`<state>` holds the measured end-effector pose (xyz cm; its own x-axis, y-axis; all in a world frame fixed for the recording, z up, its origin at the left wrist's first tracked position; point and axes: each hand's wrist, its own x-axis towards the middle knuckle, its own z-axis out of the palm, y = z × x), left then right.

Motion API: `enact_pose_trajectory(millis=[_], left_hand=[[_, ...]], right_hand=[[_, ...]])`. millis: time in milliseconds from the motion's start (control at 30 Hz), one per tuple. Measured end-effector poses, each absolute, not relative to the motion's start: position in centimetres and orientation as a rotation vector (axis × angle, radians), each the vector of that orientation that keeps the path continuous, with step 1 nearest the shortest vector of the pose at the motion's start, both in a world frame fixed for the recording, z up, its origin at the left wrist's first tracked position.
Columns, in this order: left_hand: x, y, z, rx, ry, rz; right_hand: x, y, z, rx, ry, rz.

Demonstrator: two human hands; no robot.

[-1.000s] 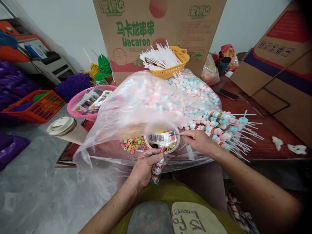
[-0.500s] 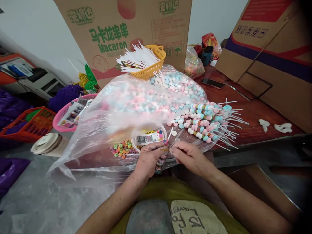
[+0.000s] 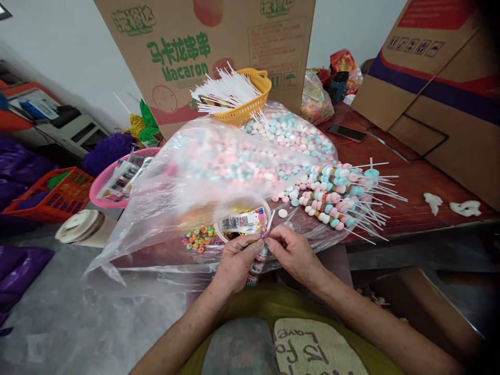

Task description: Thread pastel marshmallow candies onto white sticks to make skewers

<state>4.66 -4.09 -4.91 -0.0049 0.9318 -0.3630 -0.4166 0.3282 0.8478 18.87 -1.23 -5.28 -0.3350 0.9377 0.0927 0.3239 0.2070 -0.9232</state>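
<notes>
My left hand (image 3: pixel 236 260) pinches the gathered neck of a bagged candy skewer (image 3: pixel 258 263), which hangs down with its printed clear wrapper on. From the neck a white stick (image 3: pixel 271 219) points up. The fingertips of my right hand (image 3: pixel 295 255) are closed at the same neck, touching those of the left. Whatever thin piece lies between the fingertips is too small to make out. Just beyond the hands stands a round white tub (image 3: pixel 219 233) with printed wrappers (image 3: pixel 244 221) in it. One white candy disc (image 3: pixel 283 213) lies close by.
Finished candy skewers (image 3: pixel 332 200) are piled at right. A big clear bag (image 3: pixel 156 208) holds pastel candies, with a yellow basket (image 3: pixel 244 112) of white sticks on it. Ring candies (image 3: pixel 200 237) lie at left. Behind are a carton (image 3: pixel 230 31) and a phone (image 3: pixel 347 133).
My right hand has closed in on the left, and the fingertips now meet at the wrapper's neck. A thin yellowish strip seen between them before is hidden. The view has shifted slightly.
</notes>
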Motion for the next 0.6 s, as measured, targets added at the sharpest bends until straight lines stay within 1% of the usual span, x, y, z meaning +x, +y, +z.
enact_pose_trajectory(millis=[100,200,267,333,400,467,600], left_hand=[[3.8,-4.0,-4.7,0.483,1.021,1.071],[2.9,-3.9,-4.6,0.426,0.827,0.825],[2.8,-3.8,-4.6,0.443,0.712,0.699],[3.0,-3.7,-4.5,0.450,0.636,0.692],[3.4,-3.5,-4.2,0.427,0.621,0.766],[4.1,-3.3,-4.0,0.399,0.664,0.889],[6.1,-3.5,-4.0,0.456,0.914,1.088]], right_hand=[[19.1,-1.5,-4.5,-1.097,-1.846,1.170],[19.9,-1.0,-2.8,-0.740,-2.174,1.203],[20.2,-0.5,-2.0,-0.539,-2.292,1.324],[20.1,0.0,-1.8,-0.509,-2.266,1.480],[19.9,0.1,-2.1,-0.657,-2.159,1.487],[19.8,-0.1,-2.5,-0.830,-2.107,1.237],[21.8,-0.7,-1.9,-0.984,-2.243,0.493]])
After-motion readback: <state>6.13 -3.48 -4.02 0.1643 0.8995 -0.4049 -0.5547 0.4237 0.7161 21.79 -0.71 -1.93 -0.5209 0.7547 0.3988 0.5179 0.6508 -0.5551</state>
